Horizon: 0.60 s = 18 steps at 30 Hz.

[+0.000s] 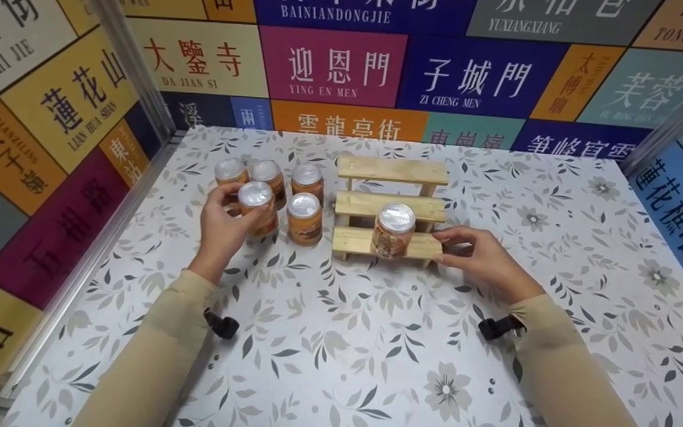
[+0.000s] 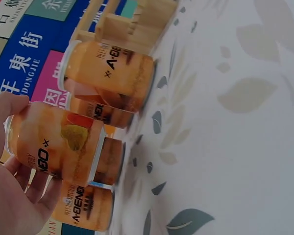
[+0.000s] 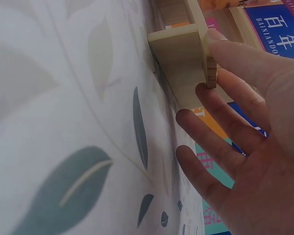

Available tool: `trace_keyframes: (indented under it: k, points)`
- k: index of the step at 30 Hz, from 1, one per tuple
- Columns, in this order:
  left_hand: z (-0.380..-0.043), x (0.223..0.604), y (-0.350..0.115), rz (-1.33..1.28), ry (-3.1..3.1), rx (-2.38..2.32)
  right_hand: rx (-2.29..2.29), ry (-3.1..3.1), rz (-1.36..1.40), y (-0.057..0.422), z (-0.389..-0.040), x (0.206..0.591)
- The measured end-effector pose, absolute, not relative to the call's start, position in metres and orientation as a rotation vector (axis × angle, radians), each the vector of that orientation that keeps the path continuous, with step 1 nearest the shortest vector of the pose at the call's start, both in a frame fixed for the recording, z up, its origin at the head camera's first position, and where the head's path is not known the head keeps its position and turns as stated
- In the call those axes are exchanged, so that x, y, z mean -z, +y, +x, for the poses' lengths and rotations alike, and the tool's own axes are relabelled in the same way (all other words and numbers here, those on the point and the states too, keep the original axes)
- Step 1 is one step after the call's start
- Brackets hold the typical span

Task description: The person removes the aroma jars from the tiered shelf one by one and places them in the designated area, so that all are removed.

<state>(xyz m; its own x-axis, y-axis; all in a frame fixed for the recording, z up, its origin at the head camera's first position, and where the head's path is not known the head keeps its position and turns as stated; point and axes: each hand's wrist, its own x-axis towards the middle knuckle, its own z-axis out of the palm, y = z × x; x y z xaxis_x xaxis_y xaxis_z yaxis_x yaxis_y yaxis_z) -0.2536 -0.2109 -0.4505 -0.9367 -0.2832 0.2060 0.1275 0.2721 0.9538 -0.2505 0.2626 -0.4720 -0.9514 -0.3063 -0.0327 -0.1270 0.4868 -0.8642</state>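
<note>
My left hand (image 1: pixel 221 231) grips an orange can (image 1: pixel 257 194) with a silver lid, thumb on one side and fingers round the other. In the left wrist view this held can (image 2: pixel 63 142) is raised off the table, its base higher than the cans behind it. My right hand (image 1: pixel 487 261) holds the right end of the lowest step of a three-step wooden rack (image 1: pixel 353 240). The right wrist view shows thumb and forefinger at the board's end (image 3: pixel 211 76), the other fingers spread. One can (image 1: pixel 393 231) stands upright on that lowest step.
Several more orange cans stand left of the rack, among them a front can (image 1: pixel 305 219) and a back can (image 1: pixel 307 178). The table (image 1: pixel 341 356) has a leaf-patterned cover. Panels with printed signs (image 1: pixel 335 65) enclose its back and sides.
</note>
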Motion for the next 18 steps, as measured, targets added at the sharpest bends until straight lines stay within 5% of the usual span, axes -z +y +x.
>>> trace_keyframes:
  k: [18]
  points:
    - [-0.264,0.471,-0.206,0.128,-2.244,1.730,1.439,2.548,-0.387,0.263,-0.252,0.473]
